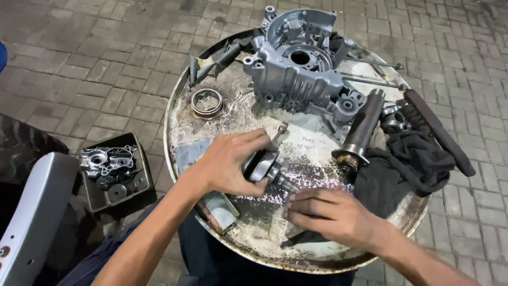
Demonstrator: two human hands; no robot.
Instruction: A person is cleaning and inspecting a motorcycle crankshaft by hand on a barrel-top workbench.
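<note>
My left hand (pixel 228 161) grips a steel crankshaft assembly (pixel 264 165) lying near the middle of a round, rusty metal tray (pixel 180 114). A thin connecting rod (pixel 279 131) sticks up from the assembly past my fingers. My right hand (pixel 330 213) rests palm down just right of it, fingertips at the shaft's end (pixel 288 184); what lies under the fingers is hidden. A grey engine crankcase half (pixel 299 63) stands at the tray's far side.
A round bearing ring (pixel 206 102) lies left of the crankcase. A dark cylindrical shaft (pixel 362 130), a black rag (pixel 405 164) and a dark brush (pixel 436 130) lie at the right. A small box with engine parts (pixel 112 170) sits on the brick pavement at the left.
</note>
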